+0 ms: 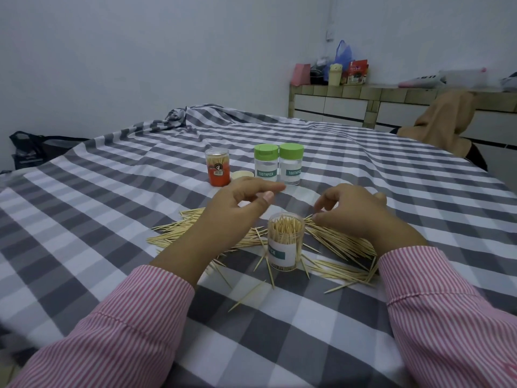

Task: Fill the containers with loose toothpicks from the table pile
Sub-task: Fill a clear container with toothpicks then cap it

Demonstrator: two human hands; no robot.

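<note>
A clear open container with a teal label stands upright in front of me, packed with toothpicks. Loose toothpicks lie scattered around it on the checked cloth. My left hand hovers above the pile's left side, fingers relaxed and holding nothing. My right hand reaches down to the pile just right of the container, its fingertips touching toothpicks. Farther back stand a red-labelled open container with toothpicks, its cream lid beside it, and two clear green-capped containers.
The grey-and-white checked cloth covers the whole table and bunches up at the far edge. A tan garment hangs at the right. A tiled counter with bags and boxes stands behind. A dark bag sits at the far left.
</note>
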